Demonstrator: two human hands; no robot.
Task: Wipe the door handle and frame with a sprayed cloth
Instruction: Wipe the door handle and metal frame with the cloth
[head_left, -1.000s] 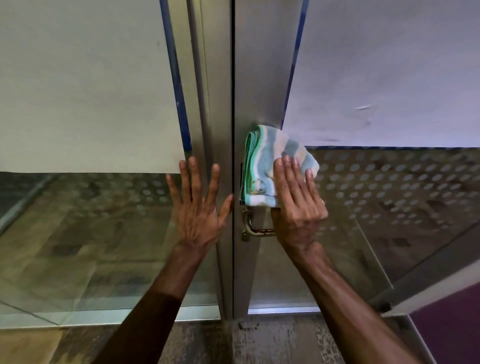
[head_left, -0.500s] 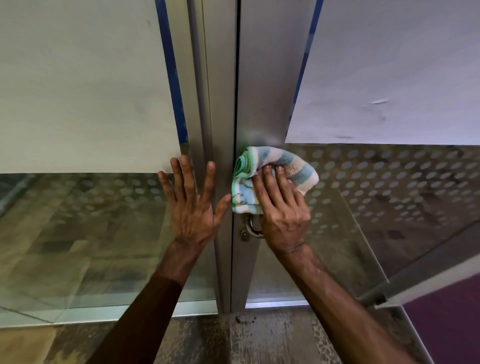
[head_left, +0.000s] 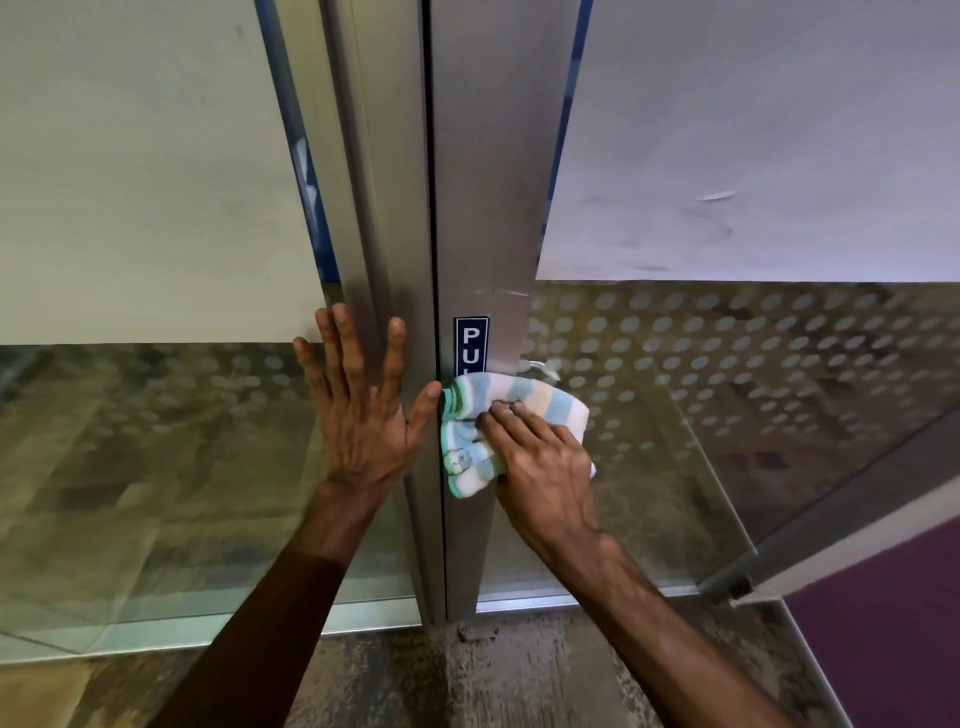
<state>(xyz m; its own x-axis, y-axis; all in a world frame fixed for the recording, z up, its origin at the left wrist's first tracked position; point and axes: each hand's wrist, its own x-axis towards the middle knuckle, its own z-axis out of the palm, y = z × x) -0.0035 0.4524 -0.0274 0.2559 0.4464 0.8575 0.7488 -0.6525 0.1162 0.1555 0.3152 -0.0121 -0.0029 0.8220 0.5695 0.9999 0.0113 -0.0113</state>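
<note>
A folded cloth (head_left: 470, 410) with blue, white and green stripes lies pressed against the metal door frame (head_left: 483, 208). My right hand (head_left: 540, 462) grips it over the spot where the handle sits. The handle is hidden under cloth and hand; only a glint of metal (head_left: 540, 366) shows above the cloth, through the glass. A blue "PU.." sticker (head_left: 470, 345) on the frame is partly covered by the cloth. My left hand (head_left: 363, 410) rests flat, fingers spread, on the adjoining left frame post (head_left: 374, 208) and glass.
Frosted glass panels (head_left: 156, 182) fill both sides, with dotted clear glass (head_left: 727, 364) below. A second glass door edge (head_left: 727, 587) angles in at lower right beside purple flooring (head_left: 893, 623). Worn floor lies at the threshold.
My right hand has slid the cloth downward along the door frame onto the handle, uncovering the sticker. The left hand has stayed flat on the left post.
</note>
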